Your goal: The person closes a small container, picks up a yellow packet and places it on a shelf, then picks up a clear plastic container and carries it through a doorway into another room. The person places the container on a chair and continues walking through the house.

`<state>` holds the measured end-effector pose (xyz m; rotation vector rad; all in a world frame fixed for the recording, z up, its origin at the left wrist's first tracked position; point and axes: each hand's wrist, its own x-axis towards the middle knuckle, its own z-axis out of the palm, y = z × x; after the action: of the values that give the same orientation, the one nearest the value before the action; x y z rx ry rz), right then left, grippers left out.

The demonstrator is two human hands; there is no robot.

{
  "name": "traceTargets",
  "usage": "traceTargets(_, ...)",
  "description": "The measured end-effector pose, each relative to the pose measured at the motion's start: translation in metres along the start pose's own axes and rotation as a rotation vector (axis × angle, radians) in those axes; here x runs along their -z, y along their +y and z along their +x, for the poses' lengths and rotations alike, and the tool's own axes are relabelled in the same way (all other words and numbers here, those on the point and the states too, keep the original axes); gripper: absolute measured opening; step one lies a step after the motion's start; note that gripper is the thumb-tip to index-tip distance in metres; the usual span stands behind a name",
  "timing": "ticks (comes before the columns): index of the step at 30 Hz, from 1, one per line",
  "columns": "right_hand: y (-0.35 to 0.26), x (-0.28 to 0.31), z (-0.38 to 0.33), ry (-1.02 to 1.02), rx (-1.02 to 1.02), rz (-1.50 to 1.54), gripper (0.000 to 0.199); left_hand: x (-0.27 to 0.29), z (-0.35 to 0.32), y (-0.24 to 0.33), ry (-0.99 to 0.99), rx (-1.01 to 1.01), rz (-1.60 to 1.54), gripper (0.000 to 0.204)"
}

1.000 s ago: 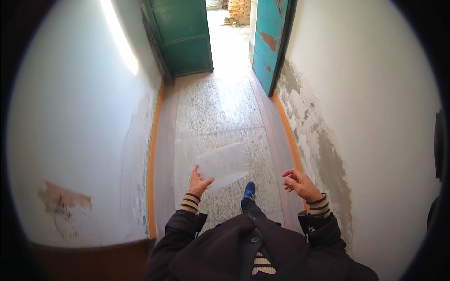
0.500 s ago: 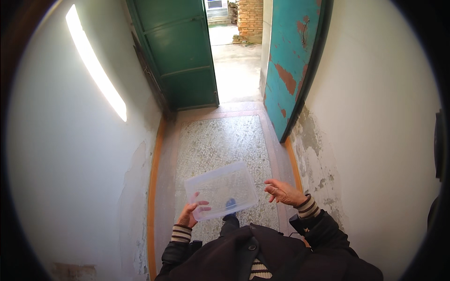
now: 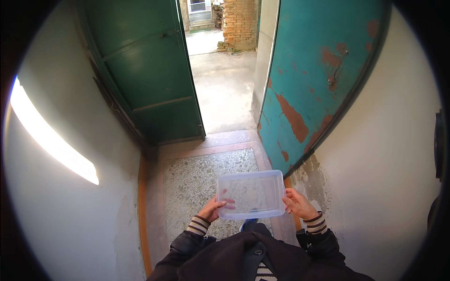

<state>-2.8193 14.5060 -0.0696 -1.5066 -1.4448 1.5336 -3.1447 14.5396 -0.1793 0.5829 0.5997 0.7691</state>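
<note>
A see-through, rectangular plastic box [image 3: 255, 216] is held level in front of my body, above the floor. My left hand [image 3: 213, 209] grips its left end, with the thumb outside and fingers showing through the clear plastic. At the opposite end, my right hand [image 3: 298, 204] has its fingers closed on the right edge. I can see the terrazzo floor and part of a dark shoe through the box. Both wrists show striped knit cuffs below dark sleeves.
Ahead, a doorway stands between a dark green metal door [image 3: 145, 75] on the left and a teal door [image 3: 300, 93] with peeling paint on the right. Outside are pale concrete ground [image 3: 220, 93] and a brick wall [image 3: 240, 23]. White walls [image 3: 75, 220] flank the passage.
I have moved forward, closer to the doorway. My right hand, apart from the box before, now holds its right edge. The box has swung rightward and sits straighter.
</note>
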Motion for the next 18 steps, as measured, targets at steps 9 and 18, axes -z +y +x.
traceTargets(9,-0.053,0.096,0.259,-0.078,0.073,-0.07,0.025,0.052,0.199,0.124,0.104,-0.018,-0.008,0.078)
traceTargets(18,-0.144,0.16,0.473,-0.092,0.164,-0.002,0.016,0.128,0.326,0.229,0.344,-0.046,-0.111,0.072)
